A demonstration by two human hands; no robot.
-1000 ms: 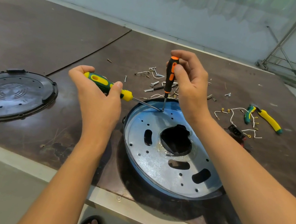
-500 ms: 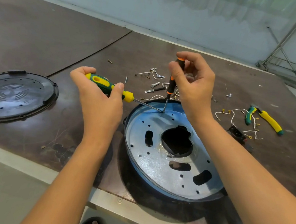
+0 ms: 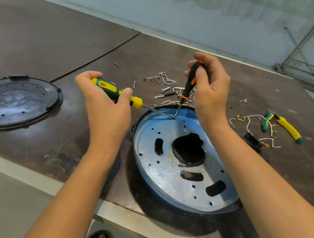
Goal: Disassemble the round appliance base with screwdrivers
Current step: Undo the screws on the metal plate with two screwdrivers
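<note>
Round base sits on bench nr front edge, metal plate up. Left grip clenched on green-yellow screwdriver, shaft low & pointing rightward. Right grip pinches black-orange screwdriver, nr upright. Both tips meet at 1 spot on base's far rim, ahead of & between the grips. Right grip is nearer it, so next turn/pry prob. comes from there. Loose screws lie just beyond
</note>
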